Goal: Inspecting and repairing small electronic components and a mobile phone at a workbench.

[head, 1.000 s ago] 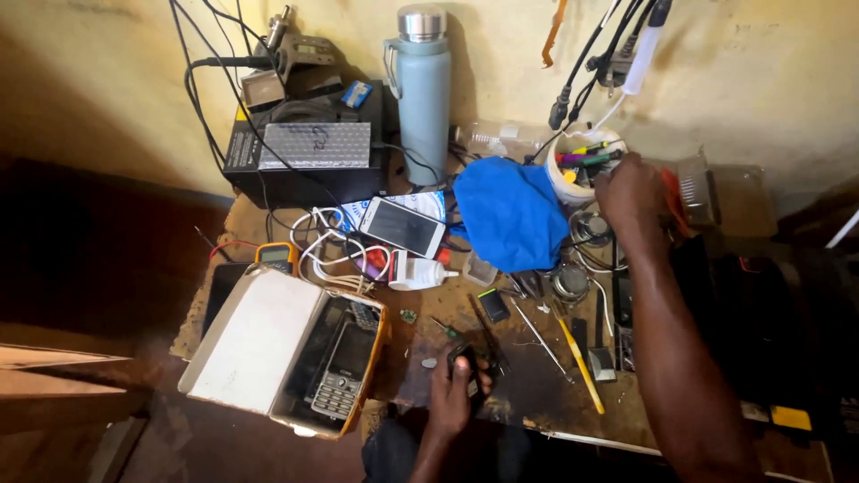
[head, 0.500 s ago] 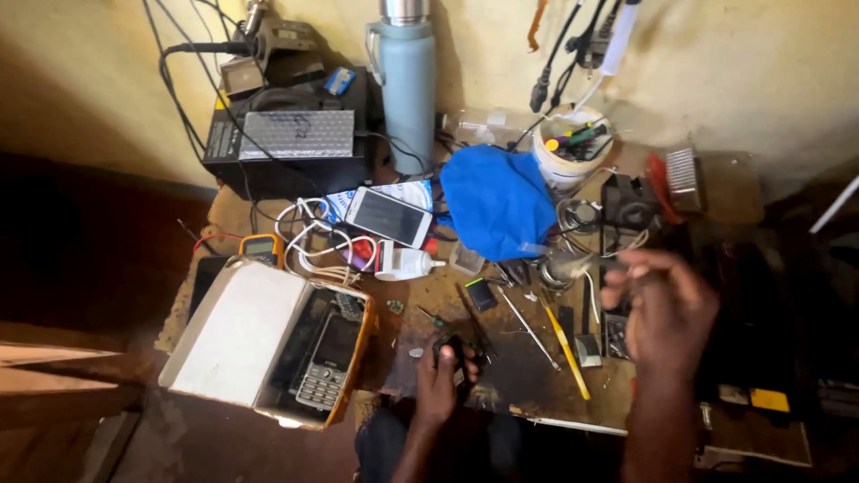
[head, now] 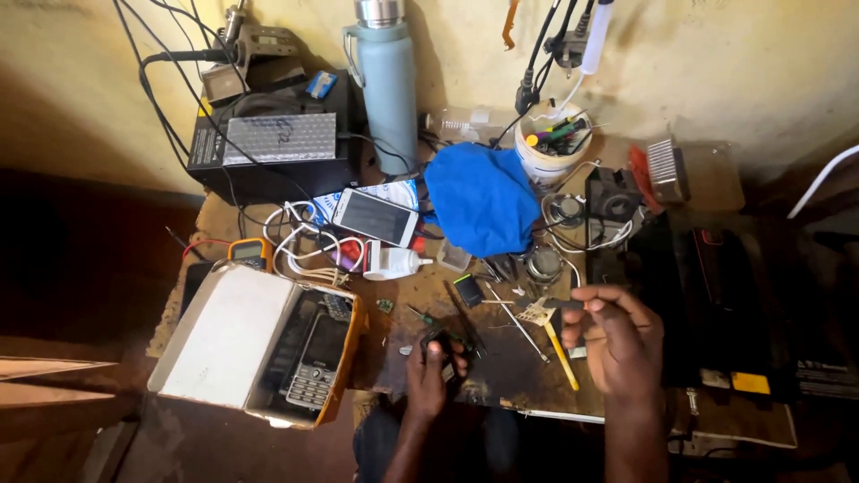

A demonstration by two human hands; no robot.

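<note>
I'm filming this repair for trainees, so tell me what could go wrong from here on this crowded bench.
1. The right hand holds a thin tool with a small pale piece at its tip above scattered screwdrivers; if dropped, the piece could get lost in the clutter.
2. The left hand grips a small dark device near the bench's front edge; a slip might send it off.
3. The open box holding a keypad phone overhangs the bench corner and could tip.

You've got just 1 view: head cam, looking steeply down at the bench [head: 501, 376] from close above, wall [head: 716, 63] at the top.
</note>
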